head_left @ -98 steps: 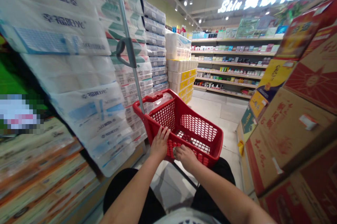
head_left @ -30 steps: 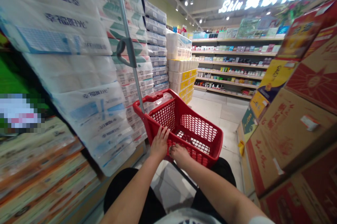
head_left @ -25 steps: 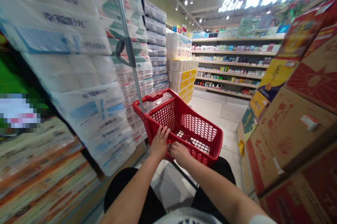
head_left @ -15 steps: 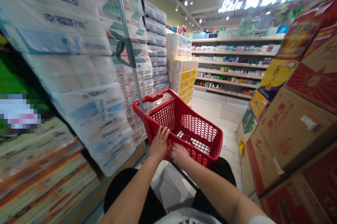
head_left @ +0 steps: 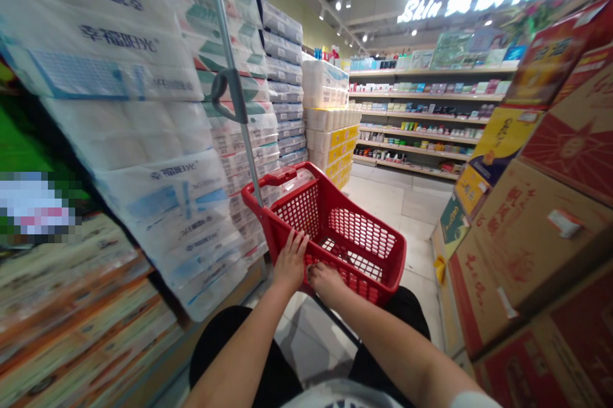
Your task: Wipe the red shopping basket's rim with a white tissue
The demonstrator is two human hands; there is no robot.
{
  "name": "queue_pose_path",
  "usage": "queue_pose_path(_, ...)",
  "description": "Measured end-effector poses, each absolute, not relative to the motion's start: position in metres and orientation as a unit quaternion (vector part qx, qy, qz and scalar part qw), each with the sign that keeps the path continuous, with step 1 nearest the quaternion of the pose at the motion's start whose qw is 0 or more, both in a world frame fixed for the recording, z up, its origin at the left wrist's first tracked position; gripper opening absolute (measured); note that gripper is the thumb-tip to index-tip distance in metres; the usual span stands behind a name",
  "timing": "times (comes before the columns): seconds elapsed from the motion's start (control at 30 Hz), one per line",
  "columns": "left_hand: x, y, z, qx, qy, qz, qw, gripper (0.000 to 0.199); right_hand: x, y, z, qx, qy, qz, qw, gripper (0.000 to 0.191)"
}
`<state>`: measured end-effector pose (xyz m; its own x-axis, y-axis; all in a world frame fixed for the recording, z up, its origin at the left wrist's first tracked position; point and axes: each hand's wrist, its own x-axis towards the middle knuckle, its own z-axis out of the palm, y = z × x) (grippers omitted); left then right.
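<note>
A red shopping basket [head_left: 354,216] with perforated sides stands on a wheeled frame in front of me, with nothing visible inside. My left hand [head_left: 290,262] rests on the basket's near side, its fingers laid over the outer wall below the rim. Just to the right, my right hand [head_left: 325,280] touches the same side, with its fingers bent against the holes. Whether those fingertips hold anything is too small to tell. From the basket's left end rises a metal pole [head_left: 246,146] with a grey hook-shaped part [head_left: 230,95].
Stacked tissue packs [head_left: 163,127] line the left side. Cartons [head_left: 531,229] are piled on the right. Shelves [head_left: 421,114] of small boxes and bottles stand across the back, beyond the tiled floor [head_left: 387,197]. My knees are beneath the basket.
</note>
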<state>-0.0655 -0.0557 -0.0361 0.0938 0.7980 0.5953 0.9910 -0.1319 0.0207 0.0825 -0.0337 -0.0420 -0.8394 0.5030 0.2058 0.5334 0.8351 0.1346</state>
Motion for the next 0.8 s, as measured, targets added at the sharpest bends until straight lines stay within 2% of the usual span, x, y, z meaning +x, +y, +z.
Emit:
queue_pose_path(0.17, -0.066, -0.054, -0.038, -0.711, -0.625, -0.246, 0.205, 0.060, 0.084, -0.035, -0.043, -0.267, -0.954, -0.088, 0.103, 0.023)
queue_pose_path(0.43, -0.066, -0.054, -0.039, -0.710, -0.624, -0.252, 0.207, 0.064, 0.087, -0.038, -0.047, -0.279, -0.953, -0.070, 0.096, 0.020)
queue_pose_path(0.57, -0.066, -0.055, -0.037, -0.709, -0.630, -0.245, 0.200, 0.064, 0.087, -0.037, -0.049, -0.292, -0.953, -0.058, 0.062, 0.019)
queue_pose_path(0.8, -0.066, -0.056, -0.035, -0.712, -0.631, -0.238, 0.195, 0.064, 0.091, -0.034, -0.063, -0.279, -0.956, -0.069, 0.067, 0.019)
